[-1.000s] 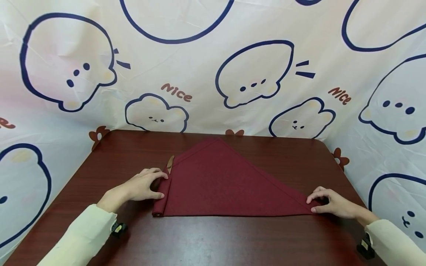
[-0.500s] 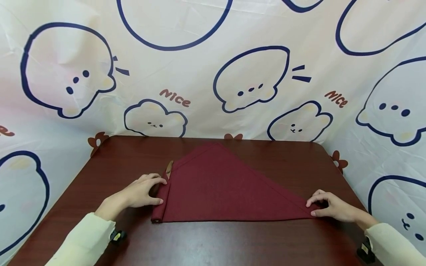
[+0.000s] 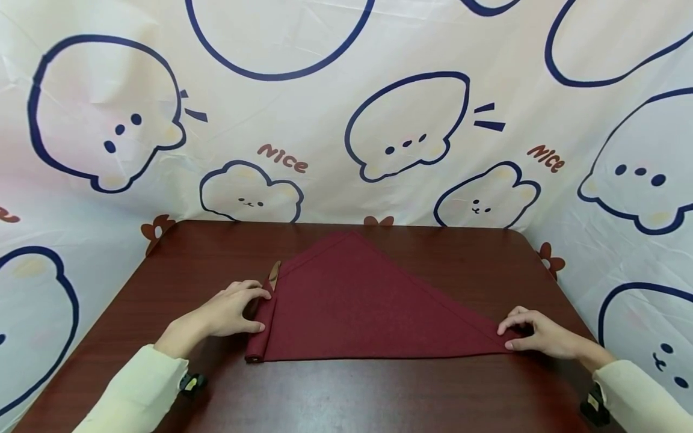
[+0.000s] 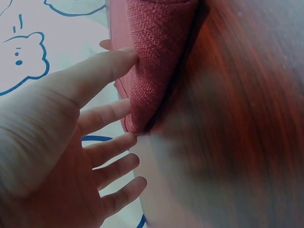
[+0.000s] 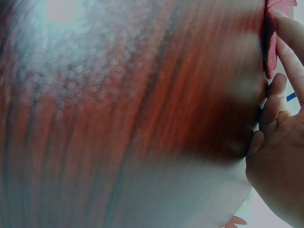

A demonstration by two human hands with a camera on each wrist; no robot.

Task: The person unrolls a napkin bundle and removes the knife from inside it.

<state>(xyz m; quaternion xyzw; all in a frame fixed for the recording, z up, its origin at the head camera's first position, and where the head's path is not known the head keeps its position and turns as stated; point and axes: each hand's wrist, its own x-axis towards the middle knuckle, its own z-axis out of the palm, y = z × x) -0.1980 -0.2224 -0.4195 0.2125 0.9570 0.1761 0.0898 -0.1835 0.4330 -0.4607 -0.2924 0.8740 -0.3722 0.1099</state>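
Observation:
A dark red cloth napkin (image 3: 373, 300) lies as a triangle on the table, its peak pointing to the far side. Its left end is wound into a roll (image 3: 261, 331). From the top of that roll sticks the narrow, flat brown end of a slim object (image 3: 274, 275); the rest is hidden in the cloth. My left hand (image 3: 227, 310) grips the roll, thumb on the near part and index finger farther up. In the left wrist view the other fingers (image 4: 114, 166) are spread. My right hand (image 3: 541, 334) pinches the napkin's right corner (image 5: 270, 52) between thumb and fingers.
Under the napkin is a dark brown wooden table (image 3: 346, 397) with rounded far corners. A pale cloth backdrop (image 3: 325, 120) with blue cartoon outlines hangs behind and at both sides. Small black devices (image 3: 192, 383) sit at both wrists, by the pale sleeves.
Both hands keep their places on the napkin, and the roll stays as it was. The whole view has shifted slightly as the head tilted.

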